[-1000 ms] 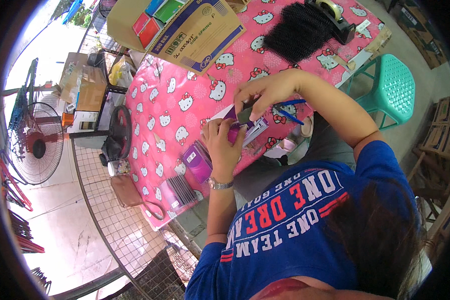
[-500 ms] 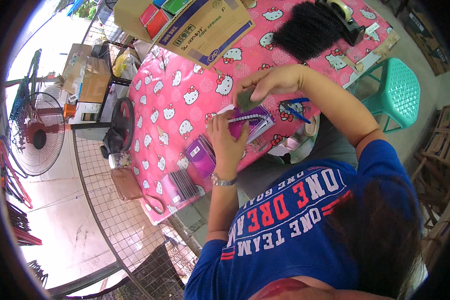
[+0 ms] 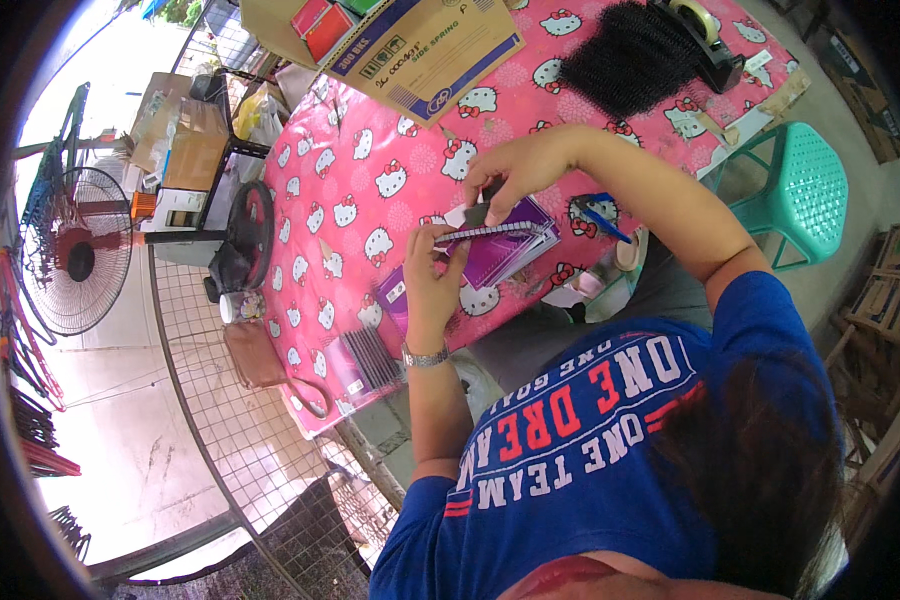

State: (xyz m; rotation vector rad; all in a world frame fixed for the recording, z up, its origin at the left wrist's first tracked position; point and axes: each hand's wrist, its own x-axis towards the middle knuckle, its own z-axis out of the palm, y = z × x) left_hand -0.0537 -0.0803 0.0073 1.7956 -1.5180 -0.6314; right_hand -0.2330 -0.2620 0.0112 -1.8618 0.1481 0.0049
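My left hand (image 3: 433, 285) pinches the left end of a purple notebook (image 3: 480, 233), whose pale, hole-punched edge is tilted up. A small dark block (image 3: 477, 214) is gripped in my right hand (image 3: 510, 178); it is at the punched edge, though its exact kind is unclear. Beneath lie more purple notebooks (image 3: 500, 262) in a loose stack. Another purple notebook (image 3: 391, 291) is partly hidden by my left hand. Nearer the table's left edge sit several notebooks with black spiral bindings (image 3: 368, 362). A blue-handled tool (image 3: 606, 218) rests to the right of the stack.
The table has a pink patterned cover (image 3: 370, 150). A cardboard box (image 3: 430, 65) with colourful items stands at the far side, a pile of black spiral coils (image 3: 630, 60) and a tape dispenser (image 3: 712, 55) far right. A green stool (image 3: 805, 190), a fan (image 3: 80, 250) and a brown bag (image 3: 255, 350) are around.
My right hand has brought the dark block down to the notebook's punched edge. My left hand has shifted left and now pinches that edge's end. The view has shifted slightly.
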